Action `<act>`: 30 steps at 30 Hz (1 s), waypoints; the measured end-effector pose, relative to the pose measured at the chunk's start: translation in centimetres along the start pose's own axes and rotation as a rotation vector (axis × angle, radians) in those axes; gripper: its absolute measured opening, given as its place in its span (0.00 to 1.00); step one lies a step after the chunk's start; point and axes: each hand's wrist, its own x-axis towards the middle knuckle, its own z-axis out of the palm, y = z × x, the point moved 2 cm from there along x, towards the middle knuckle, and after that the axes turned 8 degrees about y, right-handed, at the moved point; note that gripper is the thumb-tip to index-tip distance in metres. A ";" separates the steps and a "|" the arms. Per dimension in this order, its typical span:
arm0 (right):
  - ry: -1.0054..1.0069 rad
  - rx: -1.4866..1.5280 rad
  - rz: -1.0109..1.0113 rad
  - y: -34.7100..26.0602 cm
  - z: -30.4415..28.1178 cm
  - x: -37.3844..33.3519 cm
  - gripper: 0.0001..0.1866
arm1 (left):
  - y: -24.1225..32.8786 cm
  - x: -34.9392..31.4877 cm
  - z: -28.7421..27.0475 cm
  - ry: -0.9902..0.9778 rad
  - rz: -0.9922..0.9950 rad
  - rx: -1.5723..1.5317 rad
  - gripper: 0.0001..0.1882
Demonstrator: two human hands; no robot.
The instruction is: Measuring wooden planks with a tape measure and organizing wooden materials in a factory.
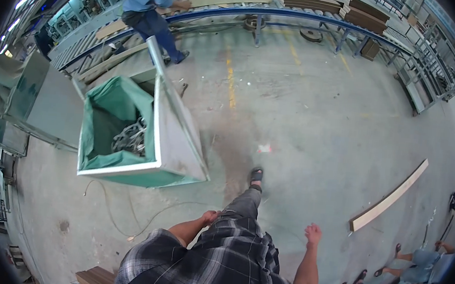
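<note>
My left hand [210,217] hangs beside my left thigh, close to the hem of my plaid shirt; its fingers are too small and partly turned away to tell how they are held. Out to the right, my right hand [313,234] is raised over the floor with its fingers loosely bent and apart, and nothing shows in it. Neither hand touches a work object. Ahead on the left stands a white-framed bin [181,143] lined with green cloth [97,114]. Tangled grey strips [130,137] lie inside it.
A long wooden strip [390,197] lies on the floor at right. Beyond, a blue roller conveyor [298,13] carries stacked brown boards [364,16], with a person [148,0] beside it. A metal rack cart [433,73] stands far right. Cable [144,226] crosses the floor; people sit lower right.
</note>
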 end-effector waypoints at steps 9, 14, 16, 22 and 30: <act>-0.196 -0.432 0.320 -11.2 13.0 11.0 0.13 | 27.5 10.7 -7.7 0.190 0.359 0.108 0.18; -0.227 -0.416 0.248 -17.6 20.8 19.8 0.12 | 37.5 14.6 -13.0 0.437 0.255 -0.227 0.19; -0.262 -0.401 0.280 -19.2 23.7 23.4 0.12 | 39.6 17.2 -14.2 0.470 0.186 -0.187 0.19; -0.270 -0.454 0.399 -23.5 32.8 38.0 0.10 | 43.2 22.4 -16.2 0.443 -0.028 -0.006 0.21; -0.444 -1.211 -0.640 -43.8 57.6 62.4 0.10 | 58.9 27.7 -17.2 0.524 -0.096 -0.145 0.19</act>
